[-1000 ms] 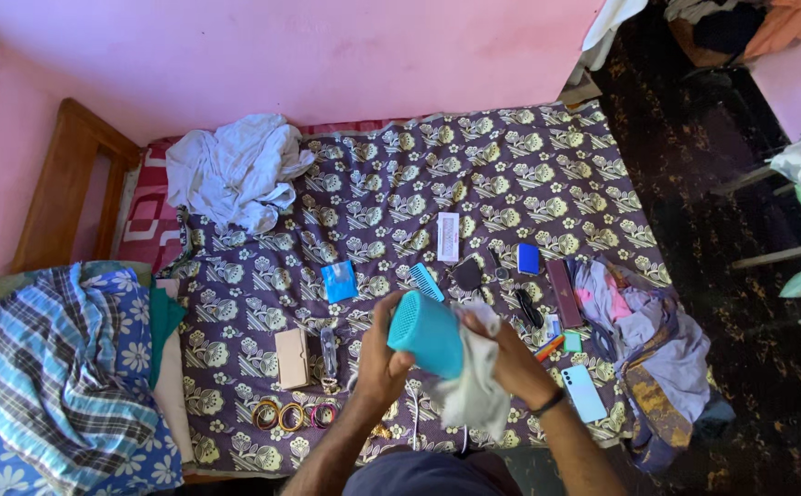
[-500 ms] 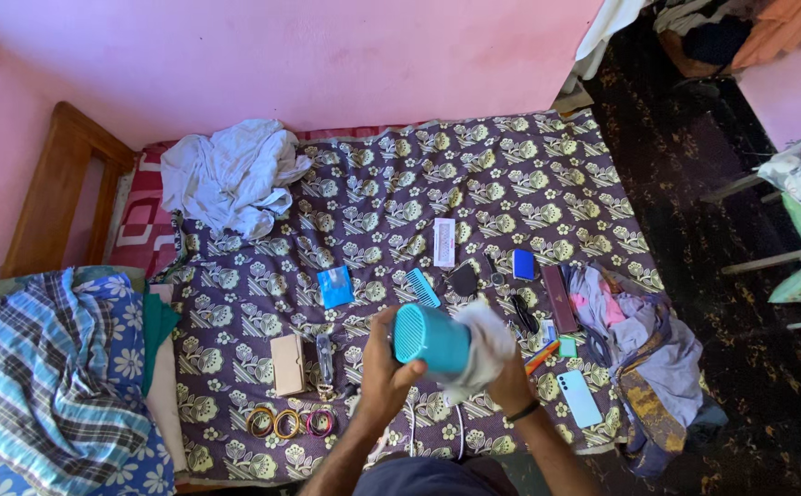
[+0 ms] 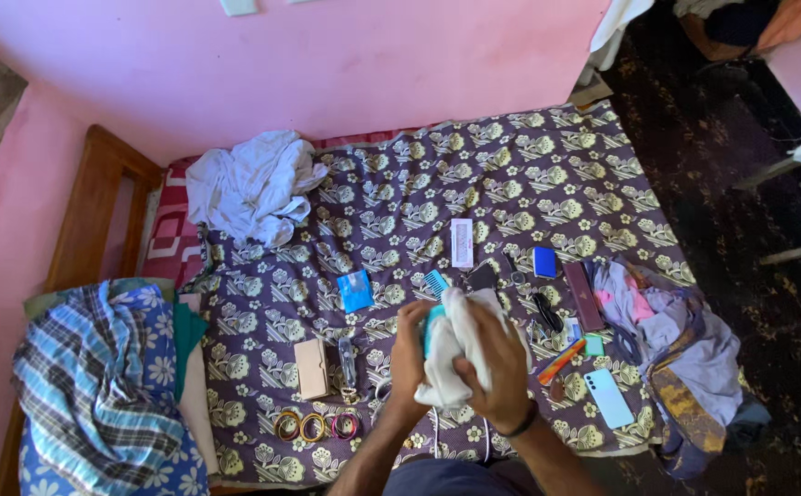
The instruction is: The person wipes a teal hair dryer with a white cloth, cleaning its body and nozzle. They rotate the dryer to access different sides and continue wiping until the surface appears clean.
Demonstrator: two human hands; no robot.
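While our left hand (image 3: 411, 354) grips the teal speaker (image 3: 431, 323) from the side, our right hand (image 3: 492, 363) presses a white cloth (image 3: 451, 354) over it, fingers clenched on the fabric. We judge the left keeps the speaker steady so the cloth can rub it. It sits in the air above the bed (image 3: 510, 174), between both hands, near the comb (image 3: 435, 281). Only a sliver of teal shows, so its long axis is hard to read; it seems to run up and away from us, though we cannot tell which way its grille faces. Bangles (image 3: 313, 426) and a phone (image 3: 610, 398) lie on the cover nearby.
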